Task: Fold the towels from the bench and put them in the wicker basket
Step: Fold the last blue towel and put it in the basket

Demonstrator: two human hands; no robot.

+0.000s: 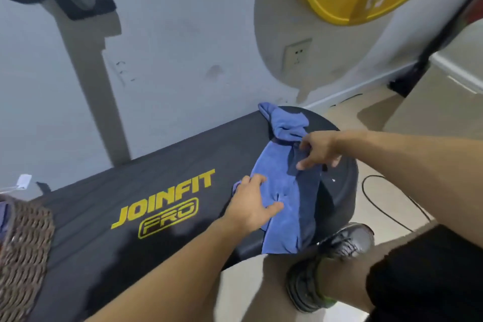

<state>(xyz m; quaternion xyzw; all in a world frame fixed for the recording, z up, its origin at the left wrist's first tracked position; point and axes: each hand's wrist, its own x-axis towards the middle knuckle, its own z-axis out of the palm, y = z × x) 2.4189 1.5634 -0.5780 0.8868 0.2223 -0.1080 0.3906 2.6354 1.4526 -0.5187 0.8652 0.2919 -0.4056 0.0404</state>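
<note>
On the black padded desk (pixel 162 165) marked JOINFIT PRO, against a pale wall, the left hand (pixel 249 204) presses a crumpled blue towel (pixel 285 191) with fingers spread, the right hand (pixel 317 150) pinches its folds, and the wicker basket (pixel 23 248) stands far left.

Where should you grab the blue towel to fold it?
Grab the towel by its near hanging edge, coming from the front of the bench. That part lies flat and droops free over the end, so fingers slip under easily. The far end is bunched, a messy grip.
</note>
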